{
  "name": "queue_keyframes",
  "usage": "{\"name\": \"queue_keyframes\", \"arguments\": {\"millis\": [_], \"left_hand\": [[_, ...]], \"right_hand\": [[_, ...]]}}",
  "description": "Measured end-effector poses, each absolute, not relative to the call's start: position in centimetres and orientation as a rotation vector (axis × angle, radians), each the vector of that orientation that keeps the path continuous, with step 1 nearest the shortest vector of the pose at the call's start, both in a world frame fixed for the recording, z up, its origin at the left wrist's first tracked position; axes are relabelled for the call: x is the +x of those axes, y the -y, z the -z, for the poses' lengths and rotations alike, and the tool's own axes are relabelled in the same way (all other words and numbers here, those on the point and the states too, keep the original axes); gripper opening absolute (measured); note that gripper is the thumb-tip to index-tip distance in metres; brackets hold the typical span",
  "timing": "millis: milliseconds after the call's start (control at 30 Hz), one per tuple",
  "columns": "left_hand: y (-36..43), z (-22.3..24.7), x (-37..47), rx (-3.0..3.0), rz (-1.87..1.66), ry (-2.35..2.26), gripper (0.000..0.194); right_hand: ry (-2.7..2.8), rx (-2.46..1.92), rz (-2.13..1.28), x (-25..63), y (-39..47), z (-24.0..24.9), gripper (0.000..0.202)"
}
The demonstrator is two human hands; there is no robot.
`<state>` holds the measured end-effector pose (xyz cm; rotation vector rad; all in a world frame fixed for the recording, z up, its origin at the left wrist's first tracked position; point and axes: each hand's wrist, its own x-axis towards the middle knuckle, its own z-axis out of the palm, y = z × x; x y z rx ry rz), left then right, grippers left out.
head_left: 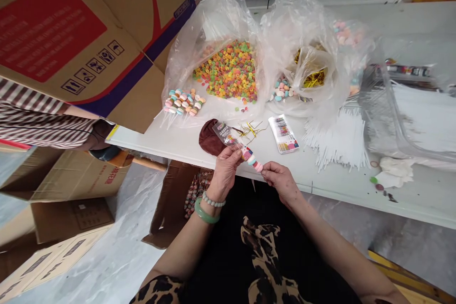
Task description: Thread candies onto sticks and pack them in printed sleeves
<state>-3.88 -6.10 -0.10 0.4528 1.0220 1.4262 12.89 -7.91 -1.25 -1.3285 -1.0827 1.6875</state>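
Across the bench [171, 137], plastic bags [230, 16] and sticks [337, 140] lie beyond left fingers [233, 155] and right fingers [271, 171], pinched around, apparently, one candy skewer [252, 159].

The left hand [228, 159] covers part of the wrapper [223, 132], whose print is too small to read. So is that on the pack [283, 134] beyond the right hand [280, 178]. Left of the left hand, the carton [124, 19] runs out of view and hides part of a striped garment [35, 121]; right of the right hand, the tray [401, 126] is cut off.
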Motion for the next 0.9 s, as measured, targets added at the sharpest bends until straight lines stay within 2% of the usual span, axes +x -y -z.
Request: {"name": "queue_keyframes", "arguments": {"millis": [100,167,233,333,400,500,633,767,900], "left_hand": [[6.4,0.3,-3.7,0.488,-1.426,-1.034,0.027],[6.5,0.5,-3.5,0.487,-1.392,-1.035,0.027],[6.7,0.6,-3.4,0.477,-1.342,-1.04,0.027],[6.7,0.5,-3.6,0.461,-1.297,-1.027,0.028],[6.6,0.2,-4.1,0.442,-1.267,-0.973,0.035],[6.3,0.0,-4.9,0.408,-1.188,-0.911,0.043],[5.9,0.4,-4.8,0.358,-1.221,-1.004,0.032],[6.2,0.8,-3.1,0.347,-1.296,-1.007,0.029],[7.0,1.0,-1.9,0.323,-1.355,-1.009,0.03]], "right_hand": [[0.835,-1.271,-1.943,12.8,7.7,1.5,0.021],[0.842,-1.261,-1.977,12.7,7.7,1.5,0.021],[1.017,-1.32,-1.787,12.8,8.0,1.5,0.017],[1.445,-1.422,-1.191,13.1,8.4,1.5,0.014],[1.68,-1.421,-0.856,13.3,8.6,1.5,0.016],[1.885,-1.389,-0.627,13.5,8.9,1.4,0.021],[1.996,-1.394,-0.489,13.3,9.1,1.3,0.024],[1.813,-1.415,-0.743,12.6,9.1,1.2,0.019],[1.268,-1.404,-1.47,12.3,8.4,1.5,0.012]]}}
